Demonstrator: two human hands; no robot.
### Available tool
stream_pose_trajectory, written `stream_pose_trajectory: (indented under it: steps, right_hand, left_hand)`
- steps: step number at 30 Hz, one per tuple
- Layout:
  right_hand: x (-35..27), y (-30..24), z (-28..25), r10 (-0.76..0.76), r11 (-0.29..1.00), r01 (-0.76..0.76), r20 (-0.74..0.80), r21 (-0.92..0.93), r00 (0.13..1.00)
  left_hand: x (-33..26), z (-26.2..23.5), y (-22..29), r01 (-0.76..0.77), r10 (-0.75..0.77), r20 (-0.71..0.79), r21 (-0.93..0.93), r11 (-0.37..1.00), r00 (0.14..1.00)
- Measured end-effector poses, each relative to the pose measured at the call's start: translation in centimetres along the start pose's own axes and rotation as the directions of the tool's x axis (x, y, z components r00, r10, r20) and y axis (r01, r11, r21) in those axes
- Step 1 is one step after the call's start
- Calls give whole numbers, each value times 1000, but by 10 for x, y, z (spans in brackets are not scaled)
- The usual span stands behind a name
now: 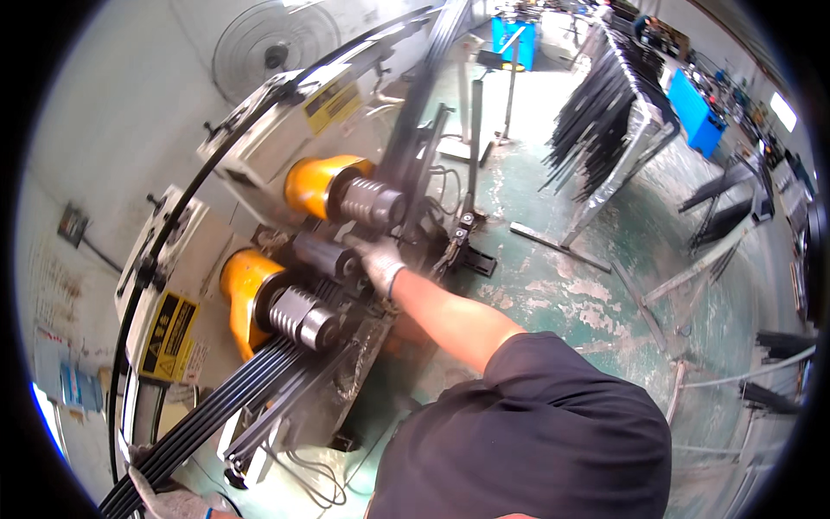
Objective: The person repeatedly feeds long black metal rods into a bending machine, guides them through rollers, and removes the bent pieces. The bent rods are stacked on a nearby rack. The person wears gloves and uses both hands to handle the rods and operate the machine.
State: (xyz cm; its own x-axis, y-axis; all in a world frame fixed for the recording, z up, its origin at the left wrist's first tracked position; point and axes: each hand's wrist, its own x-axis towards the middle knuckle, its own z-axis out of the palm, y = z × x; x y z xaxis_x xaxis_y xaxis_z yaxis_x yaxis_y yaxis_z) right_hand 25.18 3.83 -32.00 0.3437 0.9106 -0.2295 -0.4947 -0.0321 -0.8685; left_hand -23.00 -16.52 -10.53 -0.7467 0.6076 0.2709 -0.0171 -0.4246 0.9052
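Workshop floor (553, 285) worn green paint, racks of black profiles (605, 104) far right. Right hand (380, 264), gloved, grips the black profile bundle (259, 381) between the machine's rollers (372, 203). Left hand (160, 500), gloved, holds the bundle's near end, bottom left.

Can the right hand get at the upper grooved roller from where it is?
Probably yes. The gloved right hand rests on the machine just below the upper grooved roller, with no guard or bar visible between them; only the dark profile strips run past the roller's far side.
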Motion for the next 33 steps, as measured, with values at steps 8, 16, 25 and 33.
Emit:
stream_pose_trajectory:
  steps: [8,16,25,33]
  right_hand:
    - [3,3,1,-159,985,164,84,-51,984]
    - [5,7,-2,-227,969,234,86,-83,970]
    - [8,7,-8,-154,985,166,177,-50,972]
    - [7,4,-9,-189,982,191,139,-5,972]
  left_hand:
    - [-4,120,40,-351,320,219,122,928,922]
    - [15,211,38,-770,510,597,337,542,620]
    - [-44,307,19,-602,325,650,259,755,687]
    - [-45,308,17,-551,321,632,204,809,705]
